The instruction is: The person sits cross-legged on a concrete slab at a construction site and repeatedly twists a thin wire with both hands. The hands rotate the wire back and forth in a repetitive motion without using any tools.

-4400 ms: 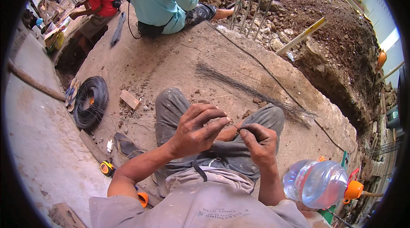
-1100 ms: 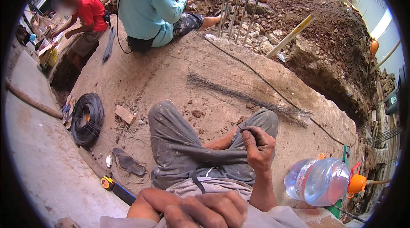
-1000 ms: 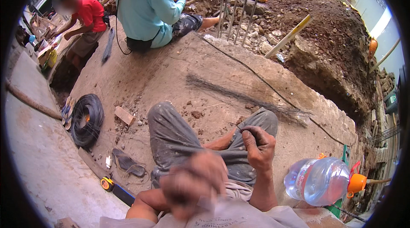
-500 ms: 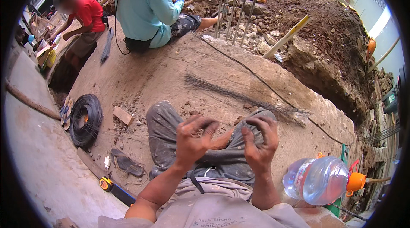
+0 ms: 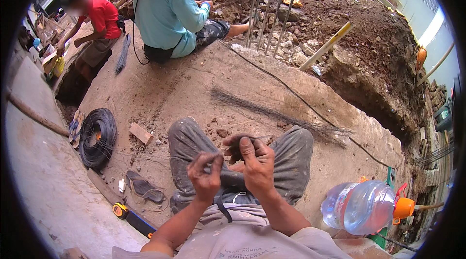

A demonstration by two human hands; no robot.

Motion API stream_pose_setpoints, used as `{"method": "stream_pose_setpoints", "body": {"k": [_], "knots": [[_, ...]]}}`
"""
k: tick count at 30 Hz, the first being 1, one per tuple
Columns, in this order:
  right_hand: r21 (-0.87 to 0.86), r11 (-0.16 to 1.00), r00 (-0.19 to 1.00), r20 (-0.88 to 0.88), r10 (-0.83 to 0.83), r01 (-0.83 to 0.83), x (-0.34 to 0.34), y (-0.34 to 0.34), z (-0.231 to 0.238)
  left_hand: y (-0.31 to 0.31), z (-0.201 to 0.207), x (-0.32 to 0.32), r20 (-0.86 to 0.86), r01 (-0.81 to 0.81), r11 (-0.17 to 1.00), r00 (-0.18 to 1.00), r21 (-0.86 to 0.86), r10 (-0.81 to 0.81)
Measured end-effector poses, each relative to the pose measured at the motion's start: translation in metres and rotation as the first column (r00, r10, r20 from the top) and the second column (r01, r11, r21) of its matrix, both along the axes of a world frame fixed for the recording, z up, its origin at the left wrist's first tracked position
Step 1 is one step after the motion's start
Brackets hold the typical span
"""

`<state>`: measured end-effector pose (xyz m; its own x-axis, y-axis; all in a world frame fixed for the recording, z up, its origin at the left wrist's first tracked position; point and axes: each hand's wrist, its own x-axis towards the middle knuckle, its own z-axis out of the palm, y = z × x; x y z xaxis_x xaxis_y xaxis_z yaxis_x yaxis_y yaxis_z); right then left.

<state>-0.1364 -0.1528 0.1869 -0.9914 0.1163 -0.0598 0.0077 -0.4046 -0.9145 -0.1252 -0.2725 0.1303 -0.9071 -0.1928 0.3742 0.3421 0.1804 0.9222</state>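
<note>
My left hand [image 5: 205, 176] is closed, its fingers curled against the thumb above my lap. Whatever sits in that pinch is too fine to make out. Beside it, my right hand [image 5: 256, 164] presses thumb against fingers, and a thin wire [image 5: 262, 137] seems to stick out from the fingertips. Beyond my knees a loose bundle of dark thin wires [image 5: 272, 109] lies across the concrete slab [image 5: 179, 89]. To the left rests a coil of black wire [image 5: 82, 137], close to a piece of brick [image 5: 141, 133].
A large clear water bottle [image 5: 361, 206] with an orange cup lies at my right. A sandal [image 5: 144, 187] and tape measure [image 5: 120, 210] are at left. Black cable [image 5: 286, 84] crosses the slab toward upright steel bars [image 5: 264, 16]. Co-workers [image 5: 170, 14] sit and stand at the far left.
Both hands have come closer together over my lap. The right hand has moved left and its fingers have closed; the left has dropped slightly toward me.
</note>
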Motion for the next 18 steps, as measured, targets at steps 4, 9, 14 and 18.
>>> {"method": "stream_pose_setpoints", "body": {"k": [4,9,14,18], "knots": [[0.185,0.983,1.0,-0.01,-0.001,0.003,0.016,-0.003,-0.015,-0.029,-0.016,0.006,-0.129,0.437,0.899,0.89,-0.023,-0.436],[0.394,0.872,0.948,0.002,0.317,-0.292,0.053,-0.027,-0.05,-0.032,0.021,-0.037,0.264,0.504,0.771,0.741,0.389,-0.617],[0.645,0.512,0.758,0.164,0.632,-0.567,0.086,-0.057,-0.077,0.011,0.056,-0.057,0.545,0.743,0.624,0.428,0.243,-0.721],[0.774,0.069,0.474,0.313,0.823,-0.63,0.096,-0.063,-0.094,0.019,0.055,-0.068,0.495,0.735,0.638,0.475,0.232,-0.728]]}}
